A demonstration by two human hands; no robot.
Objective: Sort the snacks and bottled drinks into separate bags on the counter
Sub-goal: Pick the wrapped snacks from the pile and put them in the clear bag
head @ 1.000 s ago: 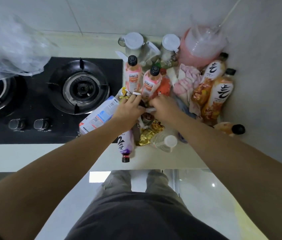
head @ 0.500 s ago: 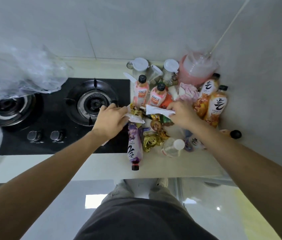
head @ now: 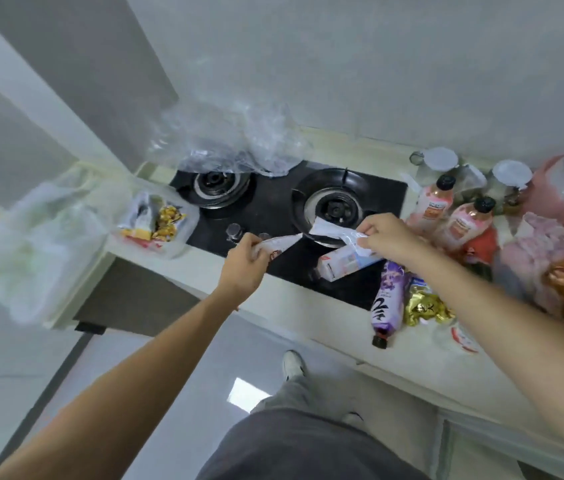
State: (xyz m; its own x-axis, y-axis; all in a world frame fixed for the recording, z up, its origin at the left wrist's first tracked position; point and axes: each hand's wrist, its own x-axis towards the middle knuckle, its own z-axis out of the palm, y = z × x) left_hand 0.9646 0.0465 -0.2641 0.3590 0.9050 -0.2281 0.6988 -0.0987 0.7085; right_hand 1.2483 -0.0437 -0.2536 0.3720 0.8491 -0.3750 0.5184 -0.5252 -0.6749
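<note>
Left hand: the left hand (head: 244, 259) sat at frame centre, over the front edge of the stove (head: 284, 216), fingers curled round a white packet (head: 279, 244).
Right hand: the right hand (head: 386, 237) sat right of centre, over the right burner (head: 334, 206), pinching a white wrapper (head: 332, 230). The two hands were apart, each with its own item.
Snack bag: a clear bag (head: 150, 220) with yellow and red snacks lay on the counter (head: 211, 275), left of the stove.
Empty bag: a crumpled clear bag (head: 235, 140) lay at upper centre, over the back of the left burner.
Carton: a white carton (head: 337, 266) lay on its side on the stove, below the right hand.
Drinks: a purple bottle (head: 387, 303) lay on the counter edge, lower right; two pink bottles (head: 433, 202) stood upright at the right.
Gold snack: a gold packet (head: 424, 306) lay just beside the purple bottle.
Far left: a white bag (head: 31, 244), blurred.
</note>
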